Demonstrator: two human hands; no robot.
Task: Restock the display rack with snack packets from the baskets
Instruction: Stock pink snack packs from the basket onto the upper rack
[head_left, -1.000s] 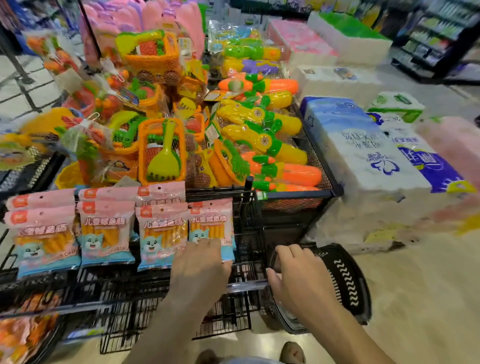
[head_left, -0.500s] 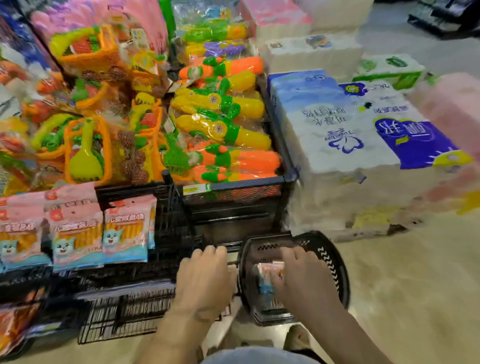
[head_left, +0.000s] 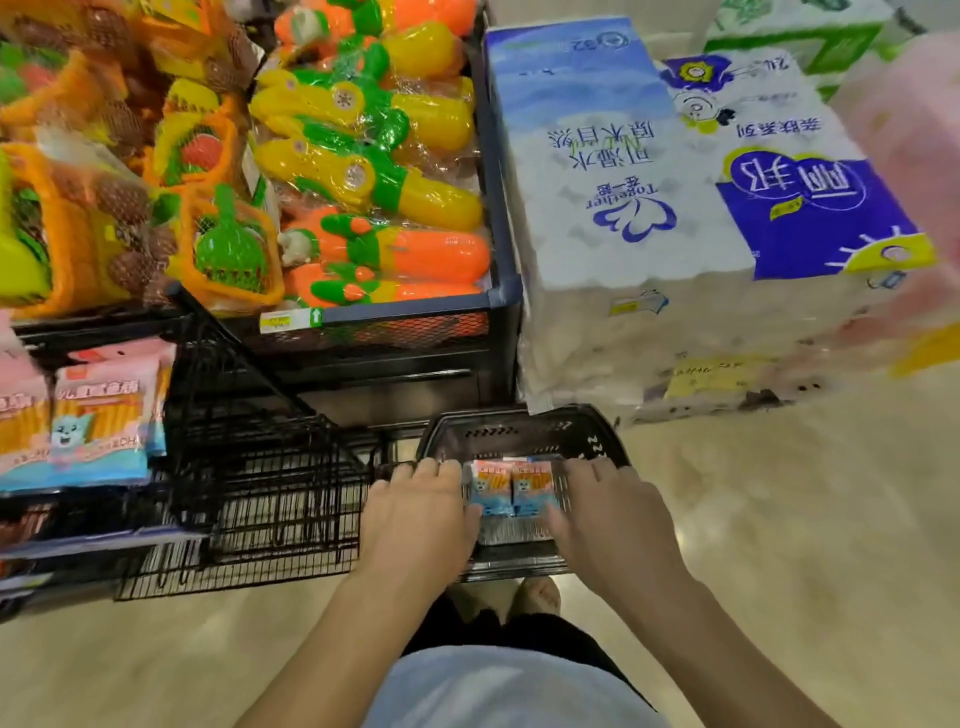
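A black plastic basket (head_left: 524, 431) stands on the floor below me. Inside it lie pink-and-blue snack packets (head_left: 511, 488) with a cartoon cat. Both hands reach into the basket: my left hand (head_left: 421, 514) is at the packets' left side and my right hand (head_left: 608, 509) at their right side, fingers curled down beside them. Whether either hand grips a packet is hidden. The black wire display rack (head_left: 260, 467) stands to the left, with the same kind of packets (head_left: 98, 426) on its left part.
A black bin of orange and yellow plastic toys (head_left: 374, 171) rises behind the rack. Large wrapped paper-roll packs (head_left: 675, 218) are stacked on the floor to the right. My feet (head_left: 535, 597) stand just before the basket on a beige floor.
My left hand left the packets on the rack and came down into the basket. My right hand moved from the basket's rim inside. My view tilted down and right.
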